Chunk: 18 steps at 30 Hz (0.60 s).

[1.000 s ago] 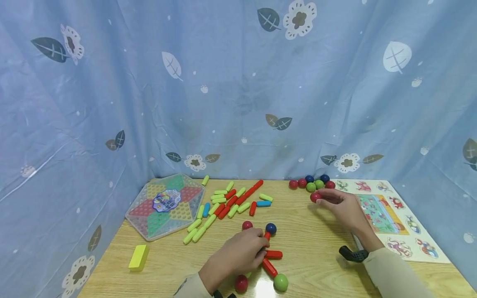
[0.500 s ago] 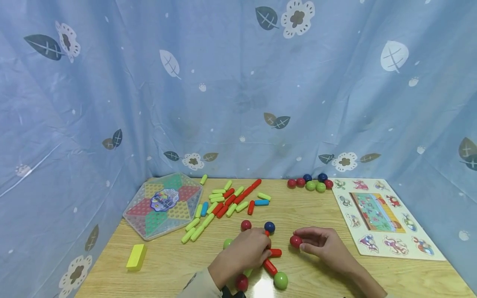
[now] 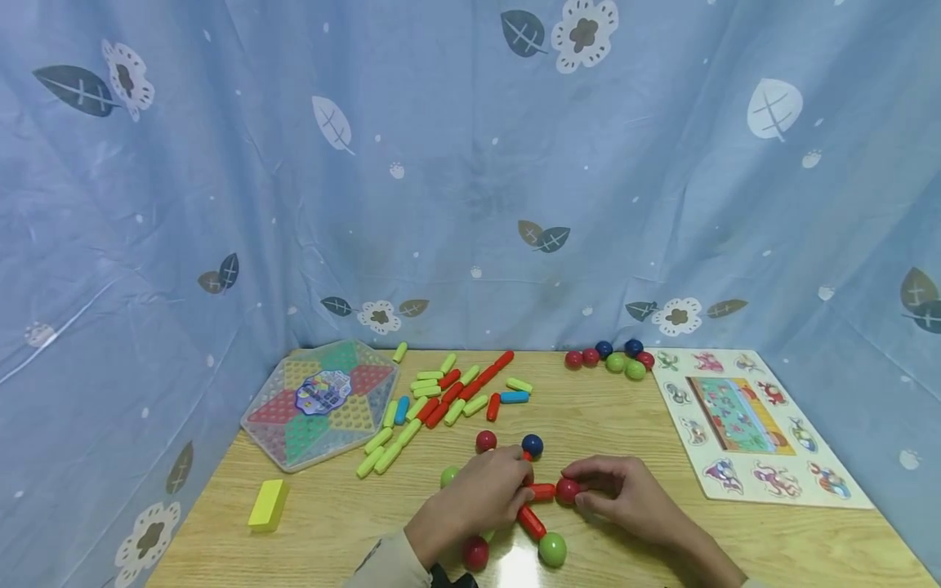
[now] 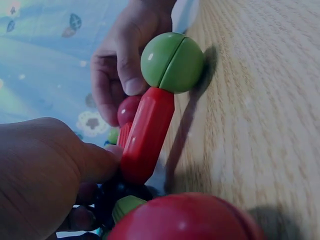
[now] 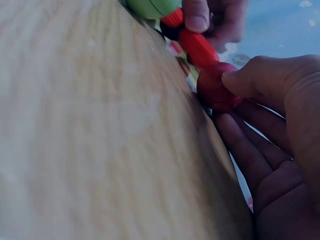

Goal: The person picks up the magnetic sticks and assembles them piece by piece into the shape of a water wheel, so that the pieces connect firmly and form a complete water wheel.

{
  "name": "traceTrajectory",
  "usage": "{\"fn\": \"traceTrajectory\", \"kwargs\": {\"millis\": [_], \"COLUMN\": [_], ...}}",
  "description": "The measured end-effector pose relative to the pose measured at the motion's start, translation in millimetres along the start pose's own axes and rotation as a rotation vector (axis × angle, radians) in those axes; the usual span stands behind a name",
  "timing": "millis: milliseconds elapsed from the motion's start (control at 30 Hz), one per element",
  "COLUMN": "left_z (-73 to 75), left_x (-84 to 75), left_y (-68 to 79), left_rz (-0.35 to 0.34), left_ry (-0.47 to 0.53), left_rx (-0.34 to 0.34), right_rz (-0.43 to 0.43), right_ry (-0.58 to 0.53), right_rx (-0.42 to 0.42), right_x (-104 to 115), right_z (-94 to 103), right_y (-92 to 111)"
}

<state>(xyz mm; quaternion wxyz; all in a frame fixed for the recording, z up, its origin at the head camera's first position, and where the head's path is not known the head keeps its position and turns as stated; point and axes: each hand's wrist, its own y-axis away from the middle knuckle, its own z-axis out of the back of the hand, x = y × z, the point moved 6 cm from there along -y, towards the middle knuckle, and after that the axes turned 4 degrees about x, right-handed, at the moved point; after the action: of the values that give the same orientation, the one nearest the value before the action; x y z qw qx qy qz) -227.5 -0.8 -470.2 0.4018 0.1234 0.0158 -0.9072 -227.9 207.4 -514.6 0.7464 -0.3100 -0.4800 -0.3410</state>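
My right hand (image 3: 632, 498) pinches a red ball (image 3: 567, 491) between thumb and fingers, at the outer end of a red stick (image 3: 542, 492). Ball and stick meet in the right wrist view. My left hand (image 3: 478, 496) grips that stick near a dark hub ball (image 4: 112, 200), which the hand covers in the head view. Around the hub spreads a ball-and-stick figure. Another red stick (image 3: 532, 523) leads to a green ball (image 3: 553, 550); a blue ball (image 3: 532, 445), two red balls and a second green ball (image 3: 449, 476) form other outer ends.
Several loose yellow-green, red and blue sticks (image 3: 408, 433) lie behind on the left, beside a hexagonal game board (image 3: 316, 400). A yellow block (image 3: 269, 505) sits front left. Several loose balls (image 3: 615, 363) line the back, near a picture puzzle board (image 3: 772, 474) on the right.
My right hand has brought the red ball from the back right, forward and left, to the end of the red stick. My left hand has stayed on the figure.
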Motion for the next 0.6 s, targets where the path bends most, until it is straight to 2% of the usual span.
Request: {"fn": "traceTrajectory", "kwargs": {"millis": [233,433,600], "left_z": [4.0,13.3,11.0], "left_x": [5.4,13.6,11.6], "left_y": [4.8,17.1,19.3], "left_rz": [-0.011,-0.116,-0.169], "left_ry": [0.065,0.139,0.146], "left_rx": [-0.007,-0.024,-0.054], "right_rz": [0.031,0.084,0.124], "right_ry": [0.037,0.109,0.101], "right_rx": [-0.018,-0.043,-0.044], "right_x": [1,3,5], "right_z": [-3.6,-3.7,-1.5], "right_y": [-1,-1,1]}}
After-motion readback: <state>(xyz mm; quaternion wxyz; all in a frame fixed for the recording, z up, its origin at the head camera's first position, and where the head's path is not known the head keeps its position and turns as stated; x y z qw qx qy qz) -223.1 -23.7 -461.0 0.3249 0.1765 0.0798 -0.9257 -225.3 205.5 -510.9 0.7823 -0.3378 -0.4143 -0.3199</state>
